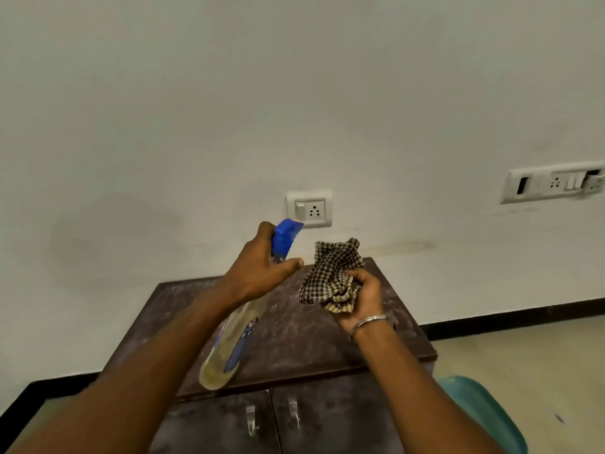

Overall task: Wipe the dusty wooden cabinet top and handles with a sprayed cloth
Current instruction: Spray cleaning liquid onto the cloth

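Forearms (pixel 137 388) end in hands held apart — left hand (pixel 258 270) gripping the spray bottle (pixel 229 348), right hand (pixel 363 299) bunching the cloth (pixel 334 273) — seemingly the spraying step; next, aim the nozzle (pixel 286 237) at the cloth and squeeze.

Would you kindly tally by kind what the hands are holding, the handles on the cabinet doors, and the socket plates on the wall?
Spray bottle: 1
Checked cloth: 1
Door handles: 2
Socket plates: 2
Total: 6
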